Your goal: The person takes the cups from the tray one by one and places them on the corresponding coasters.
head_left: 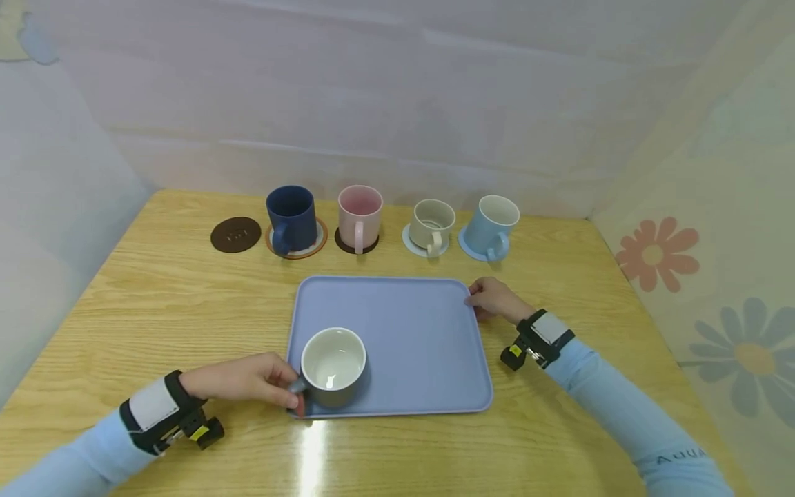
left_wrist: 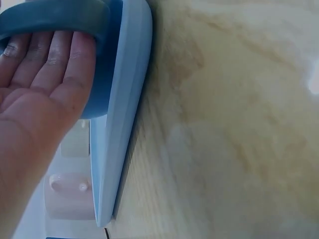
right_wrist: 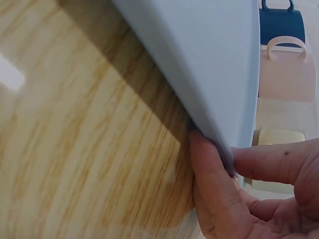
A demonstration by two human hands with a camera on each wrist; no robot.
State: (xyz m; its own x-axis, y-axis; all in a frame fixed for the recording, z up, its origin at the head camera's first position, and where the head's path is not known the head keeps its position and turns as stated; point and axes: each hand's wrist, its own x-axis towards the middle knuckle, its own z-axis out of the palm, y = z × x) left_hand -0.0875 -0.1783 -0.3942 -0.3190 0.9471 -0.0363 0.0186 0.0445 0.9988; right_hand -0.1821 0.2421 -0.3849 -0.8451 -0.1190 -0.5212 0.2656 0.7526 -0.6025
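Observation:
A large grey mug (head_left: 337, 395) with a pale inside stands upright at the near left corner of the lavender-blue tray (head_left: 422, 345). My left hand (head_left: 254, 379) grips its handle at the tray's left edge. In the left wrist view, the fingers (left_wrist: 60, 59) reach in under the dark handle (left_wrist: 65, 20). At the far right corner of the tray, my right hand (head_left: 497, 301) pinches the rim. The right wrist view shows the thumb (right_wrist: 269, 162) on the inner side of the rim and the fingers outside and below it.
Along the back stand a navy mug (head_left: 292, 217), a pink mug (head_left: 361, 215), a small beige mug (head_left: 433, 224) and a light blue mug (head_left: 491, 226), each on a coaster. A bare dark brown coaster (head_left: 236, 235) lies left of them. White cloth (head_left: 397, 103) hangs behind the wooden table (head_left: 186, 304).

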